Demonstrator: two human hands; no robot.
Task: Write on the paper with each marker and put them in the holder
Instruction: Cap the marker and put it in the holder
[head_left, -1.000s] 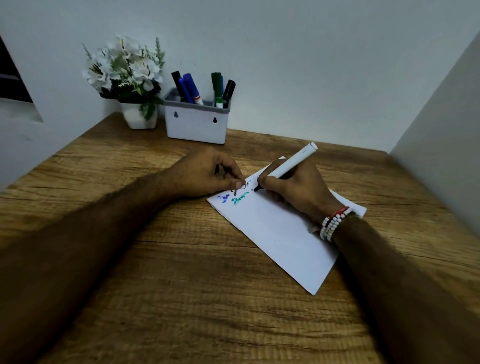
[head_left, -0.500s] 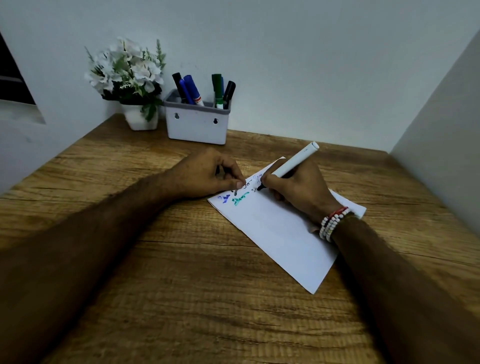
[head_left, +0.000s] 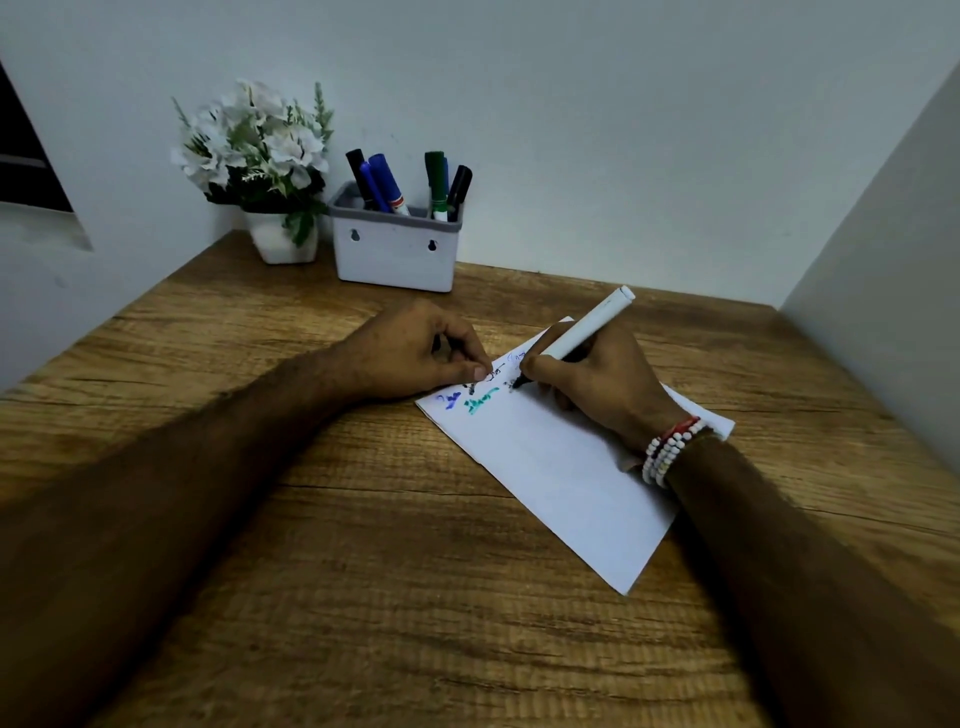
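A white sheet of paper (head_left: 561, 478) lies slanted on the wooden desk, with blue, green and black scribbles at its far left corner. My right hand (head_left: 602, 384) grips a white marker (head_left: 587, 325) whose black tip touches the paper beside the black scribbles. My left hand (head_left: 415, 353) rests at the paper's far left corner with its thumb pressing the sheet. Its fingers are curled round a small dark thing, apparently the marker's cap (head_left: 437, 342). The white and grey holder (head_left: 395, 254) stands at the back, holding several capped markers in black, blue and green.
A white pot of white flowers (head_left: 283, 239) stands just left of the holder against the back wall. A wall panel (head_left: 883, 312) closes off the desk's right side. Bare wooden desktop (head_left: 415, 597) stretches in front of the paper.
My right hand has shifted the marker tip slightly along the paper, adding black marks. My left hand has stayed in place on the corner.
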